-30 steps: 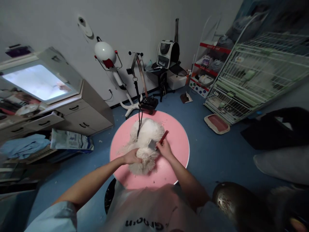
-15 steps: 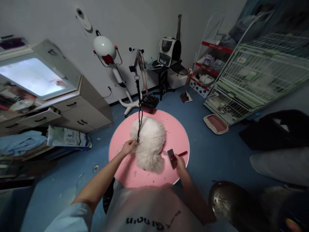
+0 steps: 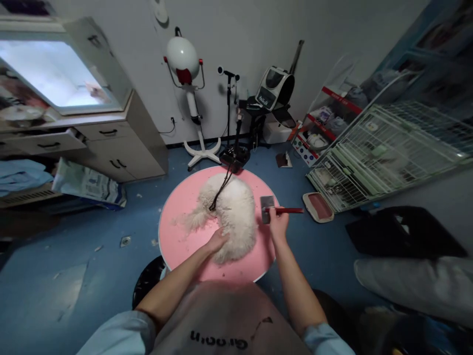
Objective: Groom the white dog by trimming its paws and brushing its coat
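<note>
A fluffy white dog (image 3: 238, 212) is on the round pink grooming table (image 3: 177, 199), its body curved and a shaggy part reaching out to the left. A black loop leash (image 3: 221, 190) runs down onto it from the far side. My left hand (image 3: 218, 240) is at the dog's near left side, gripping the coat or a leg there; fur hides the fingertips. In my right hand (image 3: 279, 224) is a slicker brush (image 3: 267, 209) with a red handle, held just right of the dog's side, apart from the fur.
Beyond the table stand a white dryer on a stand (image 3: 183, 56), a pet carrier (image 3: 273, 88) and a stacked wire cage (image 3: 369, 158). A litter tray (image 3: 318, 207) lies on the floor at right. Drawers (image 3: 105, 132) line the left. A grey-clad leg (image 3: 410, 283) shows at right.
My left hand has left the leash's lower end and moved nearer to me, onto the dog's side. The dog has turned. My right hand has raised and rotated the brush away from me.
</note>
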A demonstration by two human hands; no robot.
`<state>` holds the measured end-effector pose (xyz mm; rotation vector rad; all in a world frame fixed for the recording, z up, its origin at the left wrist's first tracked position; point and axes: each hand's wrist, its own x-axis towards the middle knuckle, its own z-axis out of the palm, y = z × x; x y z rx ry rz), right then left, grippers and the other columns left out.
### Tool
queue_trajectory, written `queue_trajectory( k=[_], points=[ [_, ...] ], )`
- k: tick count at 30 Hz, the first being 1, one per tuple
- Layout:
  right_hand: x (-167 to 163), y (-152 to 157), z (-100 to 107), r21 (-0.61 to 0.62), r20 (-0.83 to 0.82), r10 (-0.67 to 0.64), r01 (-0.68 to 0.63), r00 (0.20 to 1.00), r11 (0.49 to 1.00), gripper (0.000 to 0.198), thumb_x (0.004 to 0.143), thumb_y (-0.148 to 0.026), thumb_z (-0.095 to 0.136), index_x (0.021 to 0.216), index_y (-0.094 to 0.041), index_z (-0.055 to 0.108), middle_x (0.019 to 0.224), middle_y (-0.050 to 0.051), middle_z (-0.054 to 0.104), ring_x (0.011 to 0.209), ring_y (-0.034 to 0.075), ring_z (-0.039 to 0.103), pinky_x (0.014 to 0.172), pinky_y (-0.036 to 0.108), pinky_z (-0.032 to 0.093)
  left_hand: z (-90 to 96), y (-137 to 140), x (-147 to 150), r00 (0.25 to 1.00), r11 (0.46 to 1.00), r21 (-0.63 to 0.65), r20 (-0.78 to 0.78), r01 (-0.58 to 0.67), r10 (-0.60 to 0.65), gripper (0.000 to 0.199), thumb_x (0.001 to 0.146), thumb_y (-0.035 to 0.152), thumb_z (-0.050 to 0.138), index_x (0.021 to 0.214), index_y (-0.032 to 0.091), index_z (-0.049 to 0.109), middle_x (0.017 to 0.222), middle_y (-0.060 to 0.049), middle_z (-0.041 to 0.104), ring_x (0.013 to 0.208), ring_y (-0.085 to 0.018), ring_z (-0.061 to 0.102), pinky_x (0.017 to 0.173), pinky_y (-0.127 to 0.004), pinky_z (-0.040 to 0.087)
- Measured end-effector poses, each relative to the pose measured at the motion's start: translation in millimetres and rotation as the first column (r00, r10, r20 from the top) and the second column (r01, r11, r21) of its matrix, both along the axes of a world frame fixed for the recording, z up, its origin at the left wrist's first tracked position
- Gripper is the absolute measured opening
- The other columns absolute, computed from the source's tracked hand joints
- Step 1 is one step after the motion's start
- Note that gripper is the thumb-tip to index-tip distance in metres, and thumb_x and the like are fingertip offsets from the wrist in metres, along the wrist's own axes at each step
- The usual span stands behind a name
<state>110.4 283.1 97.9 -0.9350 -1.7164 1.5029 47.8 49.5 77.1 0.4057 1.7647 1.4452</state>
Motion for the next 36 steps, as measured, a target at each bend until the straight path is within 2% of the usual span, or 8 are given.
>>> queue_trajectory(
  k=[5, 9, 13, 17, 21, 26, 30, 36],
  points=[
    [7, -15, 13, -0.017, 0.081, 0.444, -0.444, 0.892, 0.896, 0.026, 0.066, -0.039, 0.068, 0.076, -0.018, 0.057, 0.066, 0.001, 0.064, 0.058, 0.016, 0.058, 0.055, 0.027, 0.046, 4.8, 32, 19, 0.996, 0.988, 0.130, 0.061, -0.078, 0.070, 0.055, 0.064, 0.031, 0.069, 0.113, 0.011, 0.053, 0.107, -0.012, 0.066, 0.093, -0.024, 0.062, 0.083, -0.037, 0.050],
    [14, -26, 13, 0.056, 0.125, 0.275, -0.284, 0.953, 0.957, 0.025, 0.070, -0.039, 0.064, 0.082, -0.018, 0.055, 0.067, 0.000, 0.062, 0.059, 0.015, 0.058, 0.055, 0.026, 0.046, 7.0, 19, 30, 0.995, 0.990, 0.134, 0.087, -0.054, 0.043, 0.054, 0.064, 0.029, 0.069, 0.112, 0.013, 0.052, 0.106, -0.011, 0.066, 0.092, -0.024, 0.062, 0.080, -0.035, 0.050],
    [20, -23, 7, -0.085, 0.118, 0.465, -0.457, 0.878, 0.885, 0.028, 0.068, -0.041, 0.065, 0.081, -0.018, 0.056, 0.068, 0.001, 0.065, 0.058, 0.015, 0.059, 0.054, 0.026, 0.046, -2.2, 18, 25, 0.998, 0.988, 0.142, 0.048, -0.053, 0.046, 0.045, 0.066, 0.034, 0.068, 0.103, 0.013, 0.056, 0.094, -0.007, 0.066, 0.086, -0.021, 0.060, 0.075, -0.032, 0.047],
    [28, -17, -6, -0.055, 0.140, 0.169, -0.163, 0.975, 0.985, 0.029, 0.069, -0.045, 0.062, 0.077, -0.019, 0.052, 0.061, -0.001, 0.060, 0.054, 0.015, 0.056, 0.052, 0.025, 0.043, -22.5, 27, 13, 0.998, 0.998, 0.046, -0.034, -0.053, 0.054, 0.027, 0.072, 0.042, 0.060, 0.074, 0.015, 0.056, 0.067, 0.000, 0.058, 0.068, -0.017, 0.053, 0.063, -0.028, 0.042],
    [39, -22, -18, -0.109, 0.137, 0.281, -0.268, 0.950, 0.957, 0.030, 0.065, -0.043, 0.066, 0.077, -0.019, 0.053, 0.063, -0.001, 0.060, 0.057, 0.015, 0.057, 0.054, 0.026, 0.044, -40.8, 34, 11, 0.993, 0.994, 0.085, -0.095, -0.066, 0.074, 0.021, 0.070, 0.036, 0.061, 0.069, 0.017, 0.053, 0.063, 0.002, 0.053, 0.066, -0.016, 0.051, 0.064, -0.027, 0.040],
    [51, -11, -17, 0.018, 0.136, -0.107, 0.105, 0.985, 0.994, 0.029, 0.072, -0.044, 0.057, 0.082, -0.018, 0.051, 0.070, 0.001, 0.062, 0.062, 0.016, 0.058, 0.058, 0.026, 0.044, -55.6, 35, 41, 0.960, 0.977, 0.055, -0.182, -0.204, 0.211, 0.015, 0.069, 0.026, 0.060, 0.077, 0.017, 0.052, 0.071, 0.002, 0.054, 0.069, -0.015, 0.051, 0.067, -0.028, 0.042],
    [48, -23, -17, -0.020, 0.260, 0.308, -0.314, 0.915, 0.949, 0.024, 0.069, -0.037, 0.062, 0.082, -0.018, 0.055, 0.069, 0.001, 0.063, 0.062, 0.016, 0.059, 0.058, 0.026, 0.044, -64.7, 39, 71, 0.920, 0.943, 0.053, -0.208, -0.330, 0.333, 0.028, 0.071, 0.023, 0.057, 0.097, 0.015, 0.052, 0.088, -0.004, 0.060, 0.082, -0.019, 0.057, 0.077, -0.033, 0.046],
    [48, -29, -21, 0.086, 0.258, 0.189, -0.218, 0.947, 0.972, 0.024, 0.072, -0.039, 0.060, 0.086, -0.019, 0.057, 0.076, 0.001, 0.065, 0.067, 0.016, 0.059, 0.062, 0.026, 0.045, -70.7, 46, 87, 0.891, 0.931, 0.045, -0.277, -0.363, 0.361, 0.045, 0.071, 0.020, 0.057, 0.115, 0.014, 0.048, 0.107, -0.010, 0.061, 0.101, -0.023, 0.057, 0.091, -0.039, 0.043]
  ],
)
